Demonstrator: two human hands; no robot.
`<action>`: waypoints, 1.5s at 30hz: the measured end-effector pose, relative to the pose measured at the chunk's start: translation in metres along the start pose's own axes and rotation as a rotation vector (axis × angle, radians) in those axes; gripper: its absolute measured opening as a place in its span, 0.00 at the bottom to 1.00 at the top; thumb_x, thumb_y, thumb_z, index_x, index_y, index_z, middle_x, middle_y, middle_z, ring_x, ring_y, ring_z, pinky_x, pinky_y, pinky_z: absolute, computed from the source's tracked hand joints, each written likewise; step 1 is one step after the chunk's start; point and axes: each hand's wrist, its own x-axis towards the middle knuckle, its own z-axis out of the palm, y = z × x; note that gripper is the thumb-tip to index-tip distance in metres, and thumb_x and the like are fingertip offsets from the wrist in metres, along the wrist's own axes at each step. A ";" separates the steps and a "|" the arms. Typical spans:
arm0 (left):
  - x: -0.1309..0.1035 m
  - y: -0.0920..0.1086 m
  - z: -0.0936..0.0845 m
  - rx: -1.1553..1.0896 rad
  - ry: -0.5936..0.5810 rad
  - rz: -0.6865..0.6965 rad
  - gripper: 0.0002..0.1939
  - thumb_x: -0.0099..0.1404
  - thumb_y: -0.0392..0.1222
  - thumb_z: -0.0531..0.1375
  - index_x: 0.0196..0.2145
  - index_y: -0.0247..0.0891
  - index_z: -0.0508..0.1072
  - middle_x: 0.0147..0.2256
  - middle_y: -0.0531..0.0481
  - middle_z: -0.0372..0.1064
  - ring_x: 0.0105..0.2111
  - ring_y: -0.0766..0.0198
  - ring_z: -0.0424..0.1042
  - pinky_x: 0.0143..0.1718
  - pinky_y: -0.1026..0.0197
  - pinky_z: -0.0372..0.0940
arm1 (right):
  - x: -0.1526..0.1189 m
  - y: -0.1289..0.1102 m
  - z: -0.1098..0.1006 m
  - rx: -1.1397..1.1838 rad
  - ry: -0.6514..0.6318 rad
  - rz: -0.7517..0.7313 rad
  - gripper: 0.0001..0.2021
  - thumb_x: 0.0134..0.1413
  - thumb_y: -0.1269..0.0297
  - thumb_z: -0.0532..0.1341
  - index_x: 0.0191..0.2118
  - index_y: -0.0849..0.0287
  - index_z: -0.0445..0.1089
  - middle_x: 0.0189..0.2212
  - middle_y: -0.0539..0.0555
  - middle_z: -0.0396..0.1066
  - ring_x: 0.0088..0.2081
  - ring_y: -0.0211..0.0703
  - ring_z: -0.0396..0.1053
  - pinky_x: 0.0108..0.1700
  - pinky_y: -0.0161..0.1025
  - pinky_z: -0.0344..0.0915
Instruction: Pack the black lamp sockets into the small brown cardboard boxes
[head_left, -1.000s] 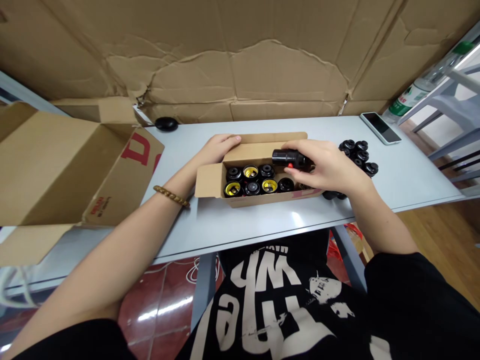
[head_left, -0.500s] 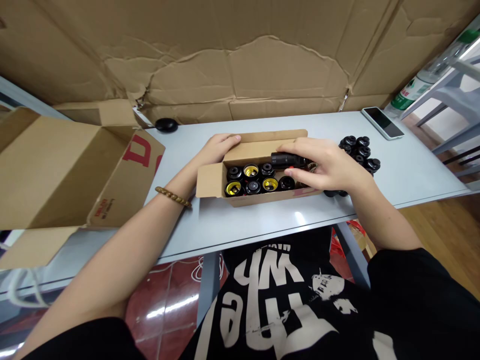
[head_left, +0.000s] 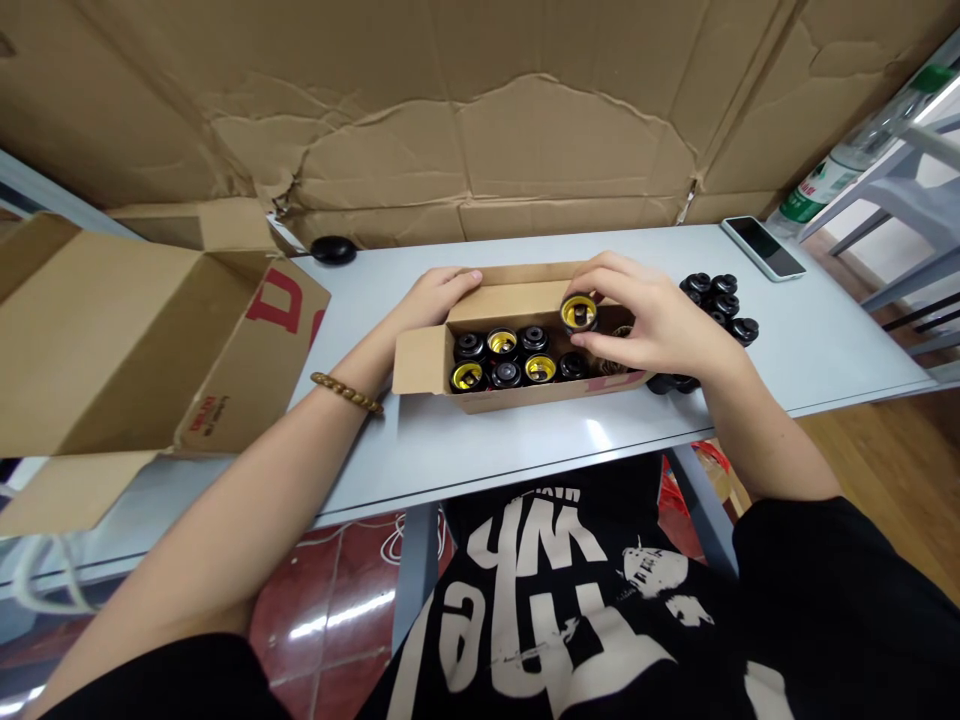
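My right hand (head_left: 634, 310) pinches a black cylindrical part (head_left: 580, 313) between thumb and fingers, upright over the box, its yellow-lined end facing up. Below it stands a small open cardboard box (head_left: 517, 402), holding two rows of similar black cylinders (head_left: 506, 374). Some of these show yellow-lined tops, others plain black ones. Toward the box's right end is a gap, partly covered by my right hand. My left hand (head_left: 439, 297) grips the raised back flap at its left corner, thumb on the edge and the other fingers partly hidden behind.
More black cylinders (head_left: 720, 300) stand grouped right of the box, partly behind my right hand. A phone (head_left: 765, 247) and a plastic bottle (head_left: 825, 185) are at the far right. At left is a large open carton (head_left: 247, 370); a black rounded object (head_left: 333, 250) lies near it. Tall cardboard (head_left: 480, 120) borders the table's back.
The black cylinder in my right hand has turned from lying sideways to upright, its yellow end now showing on top. My left hand stays on the box.
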 end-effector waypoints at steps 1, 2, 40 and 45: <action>0.000 0.000 0.000 -0.007 -0.006 -0.005 0.23 0.73 0.65 0.61 0.37 0.40 0.74 0.43 0.43 0.78 0.45 0.50 0.72 0.48 0.53 0.68 | 0.000 0.001 -0.001 -0.008 -0.008 0.001 0.15 0.70 0.57 0.68 0.56 0.55 0.78 0.55 0.62 0.78 0.51 0.57 0.76 0.55 0.53 0.73; 0.001 0.000 0.000 -0.010 -0.010 -0.012 0.23 0.72 0.65 0.61 0.37 0.41 0.73 0.42 0.43 0.77 0.43 0.51 0.71 0.47 0.53 0.67 | 0.000 0.002 -0.001 -0.012 -0.025 0.012 0.15 0.70 0.56 0.69 0.57 0.55 0.78 0.55 0.62 0.77 0.51 0.57 0.76 0.55 0.54 0.74; 0.000 0.000 0.001 -0.069 -0.002 -0.036 0.23 0.72 0.65 0.63 0.36 0.41 0.73 0.40 0.46 0.77 0.40 0.54 0.70 0.47 0.55 0.67 | 0.000 -0.004 0.008 -0.184 -0.203 0.092 0.17 0.79 0.62 0.65 0.62 0.62 0.85 0.45 0.62 0.85 0.42 0.52 0.80 0.46 0.46 0.74; 0.002 -0.003 0.001 -0.072 -0.003 -0.039 0.23 0.71 0.65 0.63 0.35 0.41 0.72 0.38 0.47 0.75 0.39 0.54 0.68 0.44 0.54 0.64 | 0.000 -0.009 0.006 -0.160 -0.225 0.136 0.16 0.79 0.62 0.62 0.60 0.61 0.85 0.40 0.59 0.88 0.40 0.51 0.81 0.46 0.46 0.74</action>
